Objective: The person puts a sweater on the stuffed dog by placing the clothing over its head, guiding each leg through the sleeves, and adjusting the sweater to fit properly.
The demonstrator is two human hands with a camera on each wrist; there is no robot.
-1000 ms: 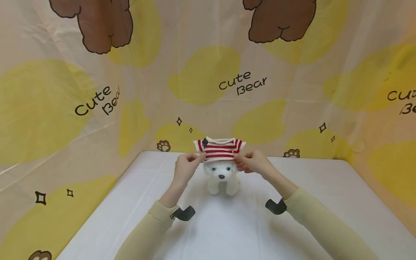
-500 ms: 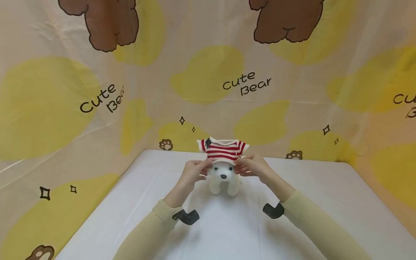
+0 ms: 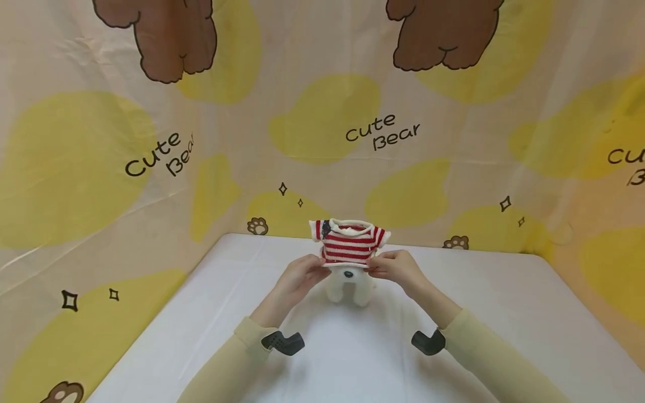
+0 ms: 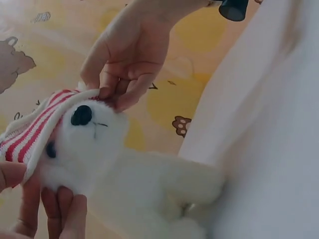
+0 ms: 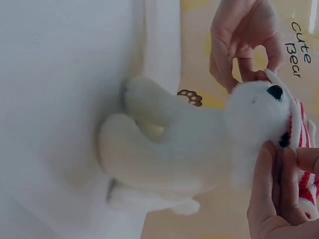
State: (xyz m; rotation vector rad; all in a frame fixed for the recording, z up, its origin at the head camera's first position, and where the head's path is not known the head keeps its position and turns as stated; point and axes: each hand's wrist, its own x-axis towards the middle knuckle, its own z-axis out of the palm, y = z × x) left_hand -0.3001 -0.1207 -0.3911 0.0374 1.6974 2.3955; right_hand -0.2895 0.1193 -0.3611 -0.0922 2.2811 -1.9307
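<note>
The left hand (image 3: pixel 302 276) at 8 o'clock and the right hand (image 3: pixel 400 267) at 4 o'clock each pinch a lower edge of the red-and-white striped shirt (image 3: pixel 347 246) between them. Its hem is already over the crown and about at the eyes of the white plush dog (image 5: pixel 199 149), standing at 6 o'clock on the white table (image 3: pixel 353 358). The work looks early: nose (image 3: pixel 348 274), body and legs remain uncovered, sleeves at 10 and 2 o'clock seem unfilled. Printed backdrop (image 3: pixel 473 140) rises at 12 o'clock.

A red-striped shirt (image 3: pixel 347 247) partly hoods the standing white plush toy (image 5: pixel 199 142).
</note>
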